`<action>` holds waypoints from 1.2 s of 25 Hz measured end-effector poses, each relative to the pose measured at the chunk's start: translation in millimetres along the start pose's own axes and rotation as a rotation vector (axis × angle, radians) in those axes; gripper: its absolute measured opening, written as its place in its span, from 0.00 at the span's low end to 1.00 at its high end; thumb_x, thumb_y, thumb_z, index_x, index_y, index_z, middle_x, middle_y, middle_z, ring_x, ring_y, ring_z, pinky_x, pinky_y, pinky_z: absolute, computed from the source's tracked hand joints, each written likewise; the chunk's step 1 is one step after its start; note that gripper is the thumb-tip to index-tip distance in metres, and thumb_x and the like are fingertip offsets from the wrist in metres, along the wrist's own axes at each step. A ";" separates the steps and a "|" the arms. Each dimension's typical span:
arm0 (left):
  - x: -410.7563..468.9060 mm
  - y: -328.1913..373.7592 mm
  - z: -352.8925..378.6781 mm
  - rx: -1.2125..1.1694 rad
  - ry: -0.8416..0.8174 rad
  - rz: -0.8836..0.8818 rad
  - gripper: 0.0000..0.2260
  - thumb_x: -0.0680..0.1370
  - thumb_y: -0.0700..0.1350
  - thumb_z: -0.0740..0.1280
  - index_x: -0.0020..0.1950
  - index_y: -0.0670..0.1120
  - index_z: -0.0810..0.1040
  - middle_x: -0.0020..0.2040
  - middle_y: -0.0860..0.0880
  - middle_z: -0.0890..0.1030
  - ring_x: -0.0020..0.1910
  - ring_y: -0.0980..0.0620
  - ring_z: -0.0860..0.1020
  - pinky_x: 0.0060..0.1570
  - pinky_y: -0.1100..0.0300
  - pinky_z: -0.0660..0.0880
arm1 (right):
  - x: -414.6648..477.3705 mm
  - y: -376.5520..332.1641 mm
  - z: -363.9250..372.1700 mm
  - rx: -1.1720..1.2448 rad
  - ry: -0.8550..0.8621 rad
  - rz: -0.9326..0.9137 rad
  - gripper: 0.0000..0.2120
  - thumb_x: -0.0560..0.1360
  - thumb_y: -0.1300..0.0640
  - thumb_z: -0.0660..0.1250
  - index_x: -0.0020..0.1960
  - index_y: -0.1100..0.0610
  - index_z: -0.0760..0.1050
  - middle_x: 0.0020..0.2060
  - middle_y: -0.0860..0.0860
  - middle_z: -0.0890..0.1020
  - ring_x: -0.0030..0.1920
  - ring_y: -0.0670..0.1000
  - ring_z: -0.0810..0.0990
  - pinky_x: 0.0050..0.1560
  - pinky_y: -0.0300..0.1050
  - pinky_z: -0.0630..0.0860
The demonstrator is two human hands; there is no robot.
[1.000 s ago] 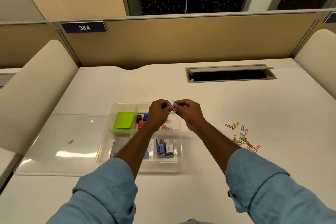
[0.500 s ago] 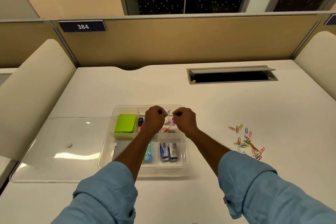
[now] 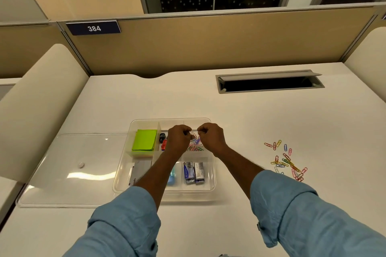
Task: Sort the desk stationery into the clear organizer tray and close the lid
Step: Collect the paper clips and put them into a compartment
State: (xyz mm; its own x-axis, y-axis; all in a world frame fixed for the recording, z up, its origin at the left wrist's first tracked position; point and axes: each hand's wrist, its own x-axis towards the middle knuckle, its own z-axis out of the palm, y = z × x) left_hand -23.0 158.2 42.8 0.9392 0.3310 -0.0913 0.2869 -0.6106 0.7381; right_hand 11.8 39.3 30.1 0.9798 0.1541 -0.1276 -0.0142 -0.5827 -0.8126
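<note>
Both hands, left hand (image 3: 179,137) and right hand (image 3: 211,137), pinched over the tray (image 3: 123,181), contents unclear; loose paperclips (image 3: 287,161) at 3 o'clock — light, slippery, likely tangle, pinch by wire loops.

My light blue woven shirt sleeves (image 3: 125,221) are rolled up below both elbows, with a small button tab on the right cuff (image 3: 260,226).

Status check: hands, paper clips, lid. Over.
Left hand and right hand pinched shut over tray clip compartment. Loose paper clips on desk, right of the tray. Lid open, lying left. Nothing blocking.
</note>
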 end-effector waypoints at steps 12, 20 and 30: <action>-18.8 34.2 25.6 0.044 0.028 0.118 0.10 0.75 0.41 0.69 0.55 0.40 0.80 0.55 0.43 0.81 0.54 0.47 0.78 0.57 0.57 0.71 | -17.3 17.8 -39.0 0.170 0.279 0.013 0.06 0.76 0.66 0.63 0.50 0.63 0.78 0.46 0.57 0.83 0.48 0.53 0.80 0.46 0.37 0.72; -36.4 70.9 69.8 0.076 -0.063 0.257 0.11 0.73 0.40 0.70 0.55 0.41 0.80 0.54 0.44 0.81 0.54 0.47 0.77 0.56 0.59 0.70 | -34.0 93.4 -105.5 0.052 0.313 0.121 0.15 0.74 0.58 0.68 0.59 0.59 0.71 0.55 0.56 0.78 0.54 0.55 0.77 0.53 0.47 0.74; -55.7 111.8 141.1 0.329 -0.525 0.320 0.33 0.69 0.43 0.75 0.71 0.46 0.67 0.70 0.47 0.68 0.70 0.49 0.65 0.71 0.57 0.62 | -47.2 166.1 -177.7 -0.076 0.238 0.178 0.25 0.74 0.60 0.69 0.69 0.59 0.68 0.67 0.56 0.72 0.68 0.54 0.70 0.68 0.44 0.66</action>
State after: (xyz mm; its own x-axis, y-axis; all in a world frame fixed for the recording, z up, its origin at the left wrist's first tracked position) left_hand -16.6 -30.0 36.1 0.9302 -0.2428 -0.2753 -0.0549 -0.8336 0.5496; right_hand -1.3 -206.6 2.3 0.9827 -0.1414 -0.1198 -0.1831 -0.6436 -0.7432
